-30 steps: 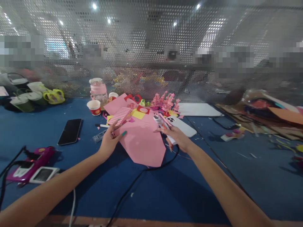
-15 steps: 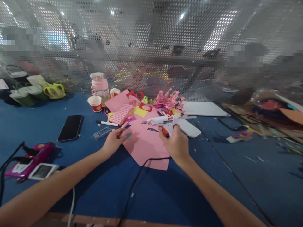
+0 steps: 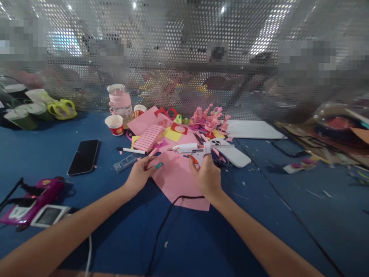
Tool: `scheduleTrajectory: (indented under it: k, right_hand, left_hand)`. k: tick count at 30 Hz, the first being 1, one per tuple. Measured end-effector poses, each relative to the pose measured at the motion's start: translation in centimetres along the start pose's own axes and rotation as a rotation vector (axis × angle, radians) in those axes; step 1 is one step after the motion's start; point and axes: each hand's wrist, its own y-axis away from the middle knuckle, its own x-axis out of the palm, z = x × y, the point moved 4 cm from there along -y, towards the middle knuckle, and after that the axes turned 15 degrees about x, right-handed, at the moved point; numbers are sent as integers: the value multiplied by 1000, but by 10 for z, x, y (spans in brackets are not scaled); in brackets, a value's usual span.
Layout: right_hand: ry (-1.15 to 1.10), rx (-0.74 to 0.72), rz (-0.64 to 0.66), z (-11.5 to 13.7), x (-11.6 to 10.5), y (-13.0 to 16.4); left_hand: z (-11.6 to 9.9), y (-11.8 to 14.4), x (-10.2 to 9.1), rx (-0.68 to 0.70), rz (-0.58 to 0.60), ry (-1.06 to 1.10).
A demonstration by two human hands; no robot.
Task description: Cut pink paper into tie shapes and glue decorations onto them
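Glue gun [image 3: 193, 149], white with an orange trigger, sits in the right hand [image 3: 206, 177], whose fingers are wrapped closed around its grip; the nozzle points left, just above the pink paper sheet [image 3: 180, 181] lying mid-counter [image 3: 259, 215]. Its black cord [image 3: 161, 231] trails toward the counter's near edge. The left hand [image 3: 142, 176] rests on the sheet's left edge, fingers curled and pinching it lightly. Just beyond lie a clear ruler [image 3: 125, 163], a marker [image 3: 131, 150] and a striped pink card [image 3: 147, 137]; a black phone [image 3: 83, 156] lies further left, a white phone [image 3: 230, 154] to the right.
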Motion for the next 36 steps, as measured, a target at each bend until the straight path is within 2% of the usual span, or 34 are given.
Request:
scheduleTrajectory:
  k: [12,36]
  right_hand:
    - [24,2,86,-2,3,1]
    - [33,-30,90,0,1,2]
  left_hand:
    - [-2,1,1,28,29,-57]
    - [0,1,2,37,62,-50]
